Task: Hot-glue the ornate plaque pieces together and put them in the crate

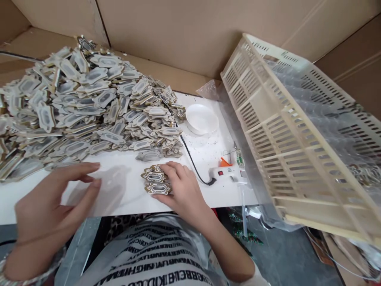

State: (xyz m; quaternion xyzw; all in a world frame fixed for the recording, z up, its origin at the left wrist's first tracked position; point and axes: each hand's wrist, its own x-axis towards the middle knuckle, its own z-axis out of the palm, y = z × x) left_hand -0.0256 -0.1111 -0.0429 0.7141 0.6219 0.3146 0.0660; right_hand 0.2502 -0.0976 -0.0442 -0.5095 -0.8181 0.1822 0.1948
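Note:
My right hand (183,186) is closed around a small group of ornate plaques (155,176) at the front of the white table, thumb on the near side and fingers on the far side. These plaques have scalloped gold-brown edges, white patterning and a long grey centre. To the left, my left hand (62,198) hovers over the table's front edge with thumb and index fingertip apart and nothing between them. Behind both hands spreads a large heap of similar plaques (95,99), most showing plain grey faces. One grey plaque (149,155) lies just beyond the held group.
A round white bowl (201,119) stands right of the heap. A black cable (190,157) runs to a white device with a red switch (228,173), beside an orange piece (225,162). A tilted cream plastic crate (279,131) borders the right; cardboard walls (178,35) stand behind.

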